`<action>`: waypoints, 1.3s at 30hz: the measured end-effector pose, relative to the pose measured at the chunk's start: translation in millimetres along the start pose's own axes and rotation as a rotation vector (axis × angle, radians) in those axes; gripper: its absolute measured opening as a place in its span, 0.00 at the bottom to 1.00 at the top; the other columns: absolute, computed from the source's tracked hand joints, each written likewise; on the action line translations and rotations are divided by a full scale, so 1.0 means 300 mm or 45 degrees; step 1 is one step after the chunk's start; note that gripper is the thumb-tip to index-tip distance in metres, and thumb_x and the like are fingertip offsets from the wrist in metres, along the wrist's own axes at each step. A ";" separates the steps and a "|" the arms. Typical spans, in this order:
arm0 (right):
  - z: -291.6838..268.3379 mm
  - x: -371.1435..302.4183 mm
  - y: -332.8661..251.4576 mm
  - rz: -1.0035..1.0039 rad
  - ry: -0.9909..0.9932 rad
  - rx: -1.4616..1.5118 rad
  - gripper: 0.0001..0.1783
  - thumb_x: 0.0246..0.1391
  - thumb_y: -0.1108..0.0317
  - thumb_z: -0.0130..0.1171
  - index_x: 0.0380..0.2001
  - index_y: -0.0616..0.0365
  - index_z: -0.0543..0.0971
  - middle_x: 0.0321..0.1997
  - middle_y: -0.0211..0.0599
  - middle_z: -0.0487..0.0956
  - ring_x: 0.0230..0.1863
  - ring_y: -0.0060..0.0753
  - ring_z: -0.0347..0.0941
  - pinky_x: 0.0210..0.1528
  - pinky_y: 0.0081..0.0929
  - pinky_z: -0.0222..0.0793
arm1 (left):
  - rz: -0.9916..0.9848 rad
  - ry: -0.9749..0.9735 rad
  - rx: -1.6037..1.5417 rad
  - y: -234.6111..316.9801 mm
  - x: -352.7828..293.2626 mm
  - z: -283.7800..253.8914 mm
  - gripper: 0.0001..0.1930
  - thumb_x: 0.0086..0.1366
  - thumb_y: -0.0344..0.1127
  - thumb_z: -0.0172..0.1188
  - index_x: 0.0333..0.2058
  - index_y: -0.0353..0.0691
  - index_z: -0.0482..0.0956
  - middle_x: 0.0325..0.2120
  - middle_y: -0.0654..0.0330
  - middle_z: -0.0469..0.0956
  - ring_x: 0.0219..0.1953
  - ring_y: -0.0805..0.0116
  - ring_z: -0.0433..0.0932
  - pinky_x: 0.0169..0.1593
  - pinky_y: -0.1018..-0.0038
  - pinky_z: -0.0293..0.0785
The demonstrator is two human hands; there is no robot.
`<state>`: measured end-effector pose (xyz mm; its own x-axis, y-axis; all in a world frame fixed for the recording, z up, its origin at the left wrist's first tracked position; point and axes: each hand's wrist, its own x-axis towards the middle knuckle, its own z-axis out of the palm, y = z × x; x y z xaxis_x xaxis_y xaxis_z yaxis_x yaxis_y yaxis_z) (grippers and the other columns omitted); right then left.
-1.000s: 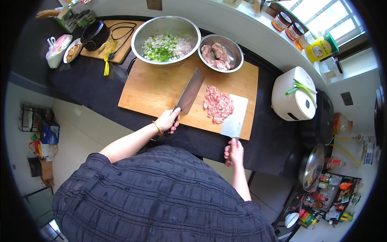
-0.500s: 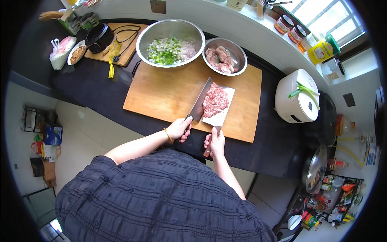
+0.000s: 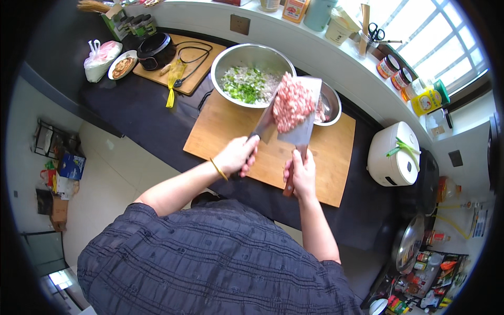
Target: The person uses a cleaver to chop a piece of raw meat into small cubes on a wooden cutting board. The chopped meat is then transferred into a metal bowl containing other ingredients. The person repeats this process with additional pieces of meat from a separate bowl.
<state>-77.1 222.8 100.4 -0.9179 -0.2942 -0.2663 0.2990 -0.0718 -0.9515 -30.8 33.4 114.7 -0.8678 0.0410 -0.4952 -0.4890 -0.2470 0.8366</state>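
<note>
A heap of minced meat [image 3: 292,103] rests on the broad blade of a cleaver [image 3: 300,135], whose wooden handle my right hand [image 3: 301,176] grips. My left hand [image 3: 237,157] is closed round the dark handle of a second knife [image 3: 266,125]; its blade leans against the left side of the meat. Both blades are held above the wooden cutting board [image 3: 231,126]. Just left of the meat stands a large steel bowl [image 3: 214,73] with chopped green onion and pale minced bits [image 3: 247,86] in it. Behind the cleaver, a smaller steel bowl [image 3: 334,107] with meat pieces is partly hidden.
On the right stands a white rice cooker [image 3: 389,152] with green onion stalks on its lid. A smaller board [image 3: 197,79] at the far left bears a black pot [image 3: 156,51] and a cord. Jars [image 3: 387,66] and bottles line the windowsill.
The minced meat has been lifted off the board between the two blades and carried up and away from me, closer to the large bowl. The camera view has shifted too.
</note>
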 end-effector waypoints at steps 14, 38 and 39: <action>0.236 0.412 -0.059 -0.615 0.152 -1.066 0.18 0.48 0.66 0.56 0.44 0.60 0.70 0.33 0.50 0.77 0.36 0.49 0.74 0.39 0.38 0.68 | 0.063 0.254 0.329 0.255 0.195 -0.354 0.19 0.63 0.50 0.46 0.23 0.41 0.65 0.12 0.68 0.63 0.10 0.80 0.60 0.13 0.80 0.62; 0.258 0.422 -0.124 -0.090 -0.008 -0.230 0.09 0.53 0.69 0.52 0.39 0.58 0.70 0.17 0.28 0.69 0.13 0.17 0.63 0.12 0.16 0.59 | 0.168 0.060 -0.052 0.206 0.069 -0.259 0.19 0.64 0.50 0.45 0.26 0.40 0.64 0.13 0.66 0.63 0.10 0.79 0.60 0.13 0.80 0.60; 0.260 0.415 -0.129 -0.085 -0.003 -0.166 0.08 0.53 0.69 0.52 0.37 0.58 0.70 0.17 0.28 0.69 0.13 0.18 0.63 0.13 0.17 0.60 | 0.163 0.045 -0.013 0.202 0.068 -0.239 0.18 0.65 0.48 0.44 0.25 0.40 0.64 0.13 0.66 0.63 0.10 0.79 0.60 0.13 0.79 0.60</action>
<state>-182.6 114.8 116.2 -0.9340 -0.2949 -0.2017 0.2010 0.0330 -0.9790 -71.7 -50.0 138.4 -0.9194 -0.0258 -0.3926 -0.3733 -0.2581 0.8911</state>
